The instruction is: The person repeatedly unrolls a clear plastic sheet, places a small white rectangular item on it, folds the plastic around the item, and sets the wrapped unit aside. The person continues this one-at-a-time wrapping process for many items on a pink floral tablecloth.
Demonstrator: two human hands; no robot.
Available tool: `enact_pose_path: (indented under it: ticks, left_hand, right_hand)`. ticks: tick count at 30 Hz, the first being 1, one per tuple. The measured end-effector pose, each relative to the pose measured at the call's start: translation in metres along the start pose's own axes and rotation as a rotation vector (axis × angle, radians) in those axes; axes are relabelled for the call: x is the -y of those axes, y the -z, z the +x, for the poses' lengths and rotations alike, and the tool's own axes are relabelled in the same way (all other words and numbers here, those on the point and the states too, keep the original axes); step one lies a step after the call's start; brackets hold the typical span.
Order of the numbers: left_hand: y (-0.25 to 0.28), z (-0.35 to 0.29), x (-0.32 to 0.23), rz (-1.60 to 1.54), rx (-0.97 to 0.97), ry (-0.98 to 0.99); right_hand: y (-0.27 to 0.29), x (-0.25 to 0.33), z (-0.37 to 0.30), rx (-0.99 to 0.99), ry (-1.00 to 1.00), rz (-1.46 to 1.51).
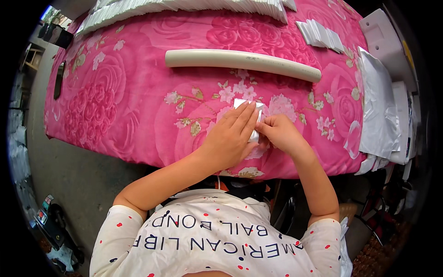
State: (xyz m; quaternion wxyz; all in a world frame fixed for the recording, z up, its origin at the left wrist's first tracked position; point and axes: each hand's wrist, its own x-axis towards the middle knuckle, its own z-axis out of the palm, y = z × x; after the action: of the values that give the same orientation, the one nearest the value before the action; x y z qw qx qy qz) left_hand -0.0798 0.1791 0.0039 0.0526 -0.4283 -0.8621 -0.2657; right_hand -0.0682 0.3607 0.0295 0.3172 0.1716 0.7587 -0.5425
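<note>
A small rectangular packet (254, 135), white and shiny silver, lies on the pink flowered cloth near the front of the table. Flat across its left side rests my left hand (231, 134), fingers stretched toward its far end, hiding much of it. My right hand (281, 132) is closed in a pinch at the packet's right edge, thumb and forefinger together. The exact bit between those fingertips is too small to make out. Beyond both hands, a long cream-coloured tube (242, 62) lies crosswise on the cloth.
Long rows of white folded packets (184, 6) line the far edge. A smaller fanned stack (319, 36) lies far right. Silvery-white sheets (377, 104) and a white foam box (385, 39) border the right side. A dark flat object (59, 81) sits at the left edge.
</note>
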Motion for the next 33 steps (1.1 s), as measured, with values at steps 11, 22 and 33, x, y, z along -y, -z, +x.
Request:
enact_pose_path:
  ticks: [11,22,33]
  left_hand:
    - [-0.019,0.006,0.0,0.016,0.146,0.06]
    - [0.021,-0.09,0.003,0.256,0.374,-0.332]
    - [0.059,-0.082,-0.04,-1.752,0.059,0.702]
  right_hand:
    - [-0.015,-0.012,-0.017,-0.24,0.195,-0.072]
    - [-0.042,-0.052,-0.063,-0.411,0.451,-0.018]
    - [-0.075,-0.012,-0.066,-0.064,0.643,0.514]
